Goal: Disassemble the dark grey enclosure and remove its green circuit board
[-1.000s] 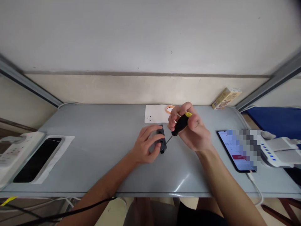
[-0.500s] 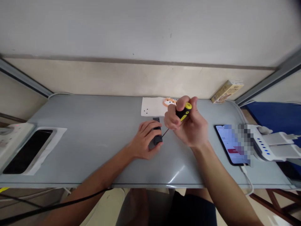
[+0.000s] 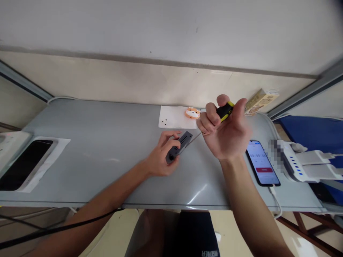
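My left hand [image 3: 164, 153] is closed around a small dark grey slotted block [image 3: 184, 138], tilted above the grey table. The kind of block I cannot make out. My right hand [image 3: 223, 132] grips a screwdriver [image 3: 225, 111] by its black and yellow handle, partly hidden by the fingers. Its thin shaft points down and left, with the tip by the block's right side; whether it touches I cannot tell. Behind the block lies a white sheet [image 3: 171, 117] with several tiny dark pieces [image 3: 164, 122] and an orange and white animal-face case [image 3: 192, 113].
A lit phone [image 3: 264, 164] on a cable lies at the right, beside a white power strip with plugs [image 3: 300, 164]. A box [image 3: 262, 101] leans at the back wall. Another phone [image 3: 26, 164] rests on white paper at the left. The table's front edge [image 3: 171, 206] runs below my forearms.
My right hand has moved right and up with the screwdriver, its palm turned more upward. The block has turned in my left hand, showing its slotted face. My view has shifted slightly.
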The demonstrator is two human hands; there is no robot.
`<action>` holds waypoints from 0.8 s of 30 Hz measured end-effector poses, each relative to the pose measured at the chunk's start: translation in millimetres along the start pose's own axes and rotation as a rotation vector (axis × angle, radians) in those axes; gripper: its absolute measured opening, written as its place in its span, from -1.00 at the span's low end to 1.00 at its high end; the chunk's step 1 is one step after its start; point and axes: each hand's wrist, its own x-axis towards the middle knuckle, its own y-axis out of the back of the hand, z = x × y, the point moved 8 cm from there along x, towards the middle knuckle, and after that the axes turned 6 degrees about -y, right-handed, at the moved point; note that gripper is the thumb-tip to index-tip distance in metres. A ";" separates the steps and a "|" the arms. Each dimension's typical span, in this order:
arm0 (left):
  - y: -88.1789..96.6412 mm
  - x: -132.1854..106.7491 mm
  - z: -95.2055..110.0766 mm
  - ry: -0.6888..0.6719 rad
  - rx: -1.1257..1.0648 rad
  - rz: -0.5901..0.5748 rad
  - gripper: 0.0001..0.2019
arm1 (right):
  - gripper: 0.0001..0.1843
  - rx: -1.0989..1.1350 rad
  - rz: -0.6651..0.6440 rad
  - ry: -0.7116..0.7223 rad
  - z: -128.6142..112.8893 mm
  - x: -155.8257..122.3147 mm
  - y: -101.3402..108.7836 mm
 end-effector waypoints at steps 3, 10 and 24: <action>5.4 0.1 -13.3 0.108 -0.041 0.036 -0.66 | -0.61 -0.001 0.018 0.001 1.4 0.5 0.2; 1.3 -5.3 -36.7 0.295 -0.308 0.079 -0.71 | -0.62 -0.048 0.055 0.029 6.3 0.6 -6.2; 15.4 -2.3 -18.7 0.145 -0.018 0.172 -0.86 | -0.62 -0.117 0.081 0.036 18.8 -1.6 -13.7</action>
